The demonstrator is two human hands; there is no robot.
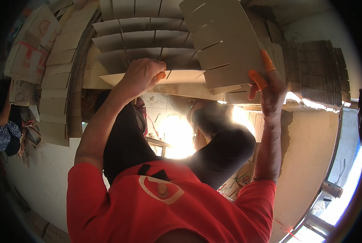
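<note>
My right hand (272,91), with orange finger covers, grips the lower right edge of a slotted cardboard sheet (233,44). The sheet is tilted and its slots run in from its left edge. My left hand (142,77) is closed at the top edge of the nearest cardboard strip (185,76), fingers pinched, one orange cover showing. Beyond it, several slotted cardboard strips (142,40) stand in rows, one behind another. The sheet overlaps the right ends of these rows. The left fingertips are partly hidden behind the hand.
A tall stack of cardboard strips (59,95) lies on the left, beside a carton (33,40) with red tape. Bundled cardboard (316,71) stands at the right. Another person (5,131) is at the far left. Bright light glares between my knees.
</note>
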